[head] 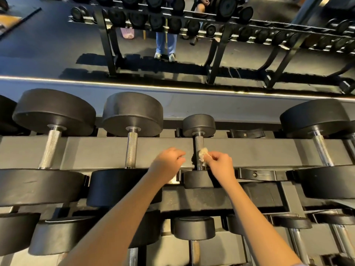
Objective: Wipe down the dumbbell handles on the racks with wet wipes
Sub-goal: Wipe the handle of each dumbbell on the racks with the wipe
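A small black dumbbell (199, 125) lies on the top tier of the rack (96, 150), its knurled steel handle (199, 144) running away from me. My right hand (221, 164) pinches a crumpled white wet wipe (203, 153) against the right side of that handle. My left hand (168, 163) hovers just left of the handle with its fingers curled and nothing in it. Larger dumbbells with steel handles (50, 148) (131, 149) (321, 148) lie to either side.
An unfilled cradle (255, 173) sits right of the small dumbbell. Lower tiers hold more dumbbells (194, 228). Beyond the rack a wall mirror (57, 45) reflects the rack and a person's legs (165, 43).
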`<state>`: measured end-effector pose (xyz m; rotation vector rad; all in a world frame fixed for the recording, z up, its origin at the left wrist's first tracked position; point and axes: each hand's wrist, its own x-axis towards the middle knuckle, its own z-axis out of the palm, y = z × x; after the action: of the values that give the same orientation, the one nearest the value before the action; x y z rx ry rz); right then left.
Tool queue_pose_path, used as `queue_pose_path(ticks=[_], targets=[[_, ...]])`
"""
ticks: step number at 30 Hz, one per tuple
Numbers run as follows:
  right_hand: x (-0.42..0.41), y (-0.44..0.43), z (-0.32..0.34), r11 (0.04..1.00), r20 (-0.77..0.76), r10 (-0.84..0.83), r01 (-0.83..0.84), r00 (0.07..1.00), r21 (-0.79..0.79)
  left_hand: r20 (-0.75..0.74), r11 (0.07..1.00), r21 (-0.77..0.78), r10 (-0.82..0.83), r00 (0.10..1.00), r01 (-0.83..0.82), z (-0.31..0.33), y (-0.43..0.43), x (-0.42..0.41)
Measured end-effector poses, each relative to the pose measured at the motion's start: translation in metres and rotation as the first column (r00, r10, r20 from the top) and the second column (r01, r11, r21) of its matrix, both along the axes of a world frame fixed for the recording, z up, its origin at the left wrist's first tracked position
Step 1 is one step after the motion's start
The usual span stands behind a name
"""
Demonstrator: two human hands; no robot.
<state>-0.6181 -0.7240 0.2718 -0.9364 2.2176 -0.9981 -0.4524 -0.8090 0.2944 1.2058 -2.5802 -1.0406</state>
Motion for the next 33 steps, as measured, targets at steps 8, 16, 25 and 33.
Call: queue_pose_path(ticks=[8, 16, 25, 33], targets=[[-0.004, 0.001, -0.004, 0.996, 0.183, 0.067, -0.054, 0.981, -0.076, -0.33, 0.897, 0.404, 0.326, 0.886, -0.18, -0.021, 0.018, -0.063], [-0.008, 0.016, -0.032, 0.99, -0.169, 0.138, -0.137, 0.976, 0.017, -0.3, 0.931, 0.122, 0.364, 0.882, -0.343, -0.044, -0.002, -0.071], [-0.002, 0.017, -0.043, 0.985, -0.195, 0.101, -0.071, 0.976, 0.156, -0.301, 0.892, 0.275, 0.434, 0.849, -0.358, -0.058, -0.007, -0.09], [0.0, 0.019, -0.039, 0.983, -0.226, 0.118, -0.082, 0.967, 0.162, -0.317, 0.914, 0.211, 0.4, 0.86, -0.347, -0.062, 0.006, -0.084]])
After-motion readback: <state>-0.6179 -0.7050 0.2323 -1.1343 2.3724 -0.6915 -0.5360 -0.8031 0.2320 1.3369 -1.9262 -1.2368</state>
